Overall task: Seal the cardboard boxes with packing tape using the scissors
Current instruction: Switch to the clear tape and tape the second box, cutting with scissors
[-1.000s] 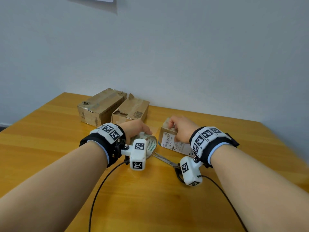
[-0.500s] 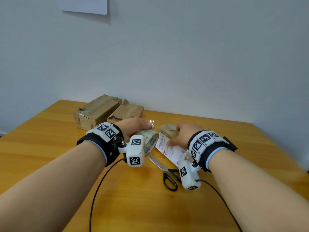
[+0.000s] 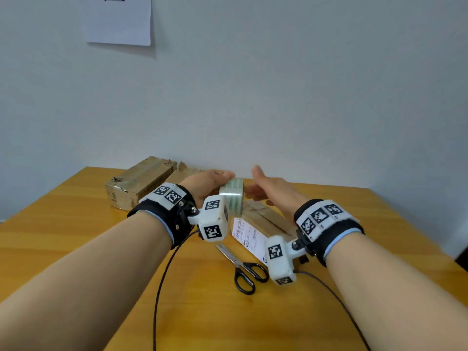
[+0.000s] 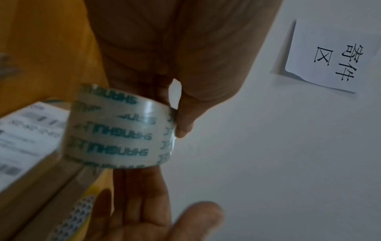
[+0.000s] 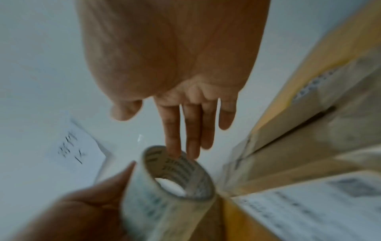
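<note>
My left hand [image 3: 207,182] grips a roll of clear packing tape [image 3: 233,198] printed with green letters, lifted above the table. The roll [image 4: 121,128] is pinched between thumb and fingers. My right hand [image 3: 268,188] is open with straight fingers, just right of the roll; in the right wrist view its fingertips [image 5: 175,146] reach the rim of the tape roll [image 5: 171,187]. Below both hands lies a cardboard box [image 3: 268,221] with a white shipping label [image 3: 248,236]. Black-handled scissors [image 3: 240,267] lie closed on the table in front of the box.
Two more worn cardboard boxes [image 3: 139,183] sit at the back left against the wall. A white paper sheet [image 3: 119,19] hangs on the wall. The wooden table [image 3: 76,236] has its right edge near the right arm. Cables trail from both wrists.
The left hand lifted the tape roll off the table. The right hand let go of the labelled box, rose and opened beside the roll. The camera tilted up.
</note>
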